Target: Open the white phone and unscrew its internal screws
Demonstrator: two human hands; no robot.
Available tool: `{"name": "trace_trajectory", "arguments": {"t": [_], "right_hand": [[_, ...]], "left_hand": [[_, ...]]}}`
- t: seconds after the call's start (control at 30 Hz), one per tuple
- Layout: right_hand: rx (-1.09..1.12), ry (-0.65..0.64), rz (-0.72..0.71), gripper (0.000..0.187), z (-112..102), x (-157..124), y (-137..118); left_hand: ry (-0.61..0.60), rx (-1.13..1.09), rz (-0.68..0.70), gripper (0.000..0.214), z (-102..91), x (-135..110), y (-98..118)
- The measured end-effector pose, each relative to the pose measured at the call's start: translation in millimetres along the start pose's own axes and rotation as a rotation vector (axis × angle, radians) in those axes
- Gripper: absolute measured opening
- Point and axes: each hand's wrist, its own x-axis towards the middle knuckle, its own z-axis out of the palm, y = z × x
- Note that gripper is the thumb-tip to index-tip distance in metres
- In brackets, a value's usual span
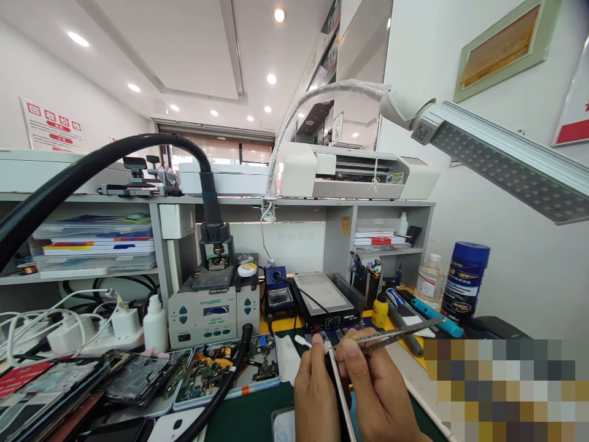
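Note:
My left hand [316, 393] grips a thin, dark phone [339, 393] with a pale edge, standing nearly edge-on to me. My right hand [375, 387] is closed round a pair of metal tweezers [400, 334], whose back end sticks out to the upper right. The working tips are close to the phone's top edge, mostly hidden by my fingers. A small white rounded piece [301, 340] shows just beyond my left fingertips; what it is I cannot make out. Below the hands lies a green mat [248, 411].
At left stand a hot-air station [202, 316] and a tray of circuit boards [271, 383], crossed by a black hose [225, 380]. Phone parts [41, 393] pile up further left. Behind my hands sits a flat heating plate [324, 291]; bottles [464, 282] stand right. A lamp [506, 159] hangs above.

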Motion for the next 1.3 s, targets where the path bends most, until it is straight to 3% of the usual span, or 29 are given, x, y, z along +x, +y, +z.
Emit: {"name": "trace_trajectory", "arguments": {"t": [0.33, 0.67, 1.07, 1.3], "right_hand": [[0.008, -0.006, -0.003, 0.042, 0.0, 0.3, -1.1], [-0.047, -0.005, -0.030, 0.041, -1.1, 0.7, 0.1], [-0.137, -0.043, -0.182, 0.035, -6.3, 4.7, 9.4], [-0.147, 0.004, -0.104, 0.041, -1.9, 1.8, 2.2]], "left_hand": [[-0.003, 0.066, 0.127, 0.042, -3.6, -5.8, 0.8], [-0.002, 0.138, 0.169, 0.034, -1.3, -5.6, 4.0], [-0.035, 0.179, 0.143, 0.033, -4.2, 1.1, -1.3], [-0.021, 0.156, 0.139, 0.034, -4.2, 3.3, -1.5]]}}
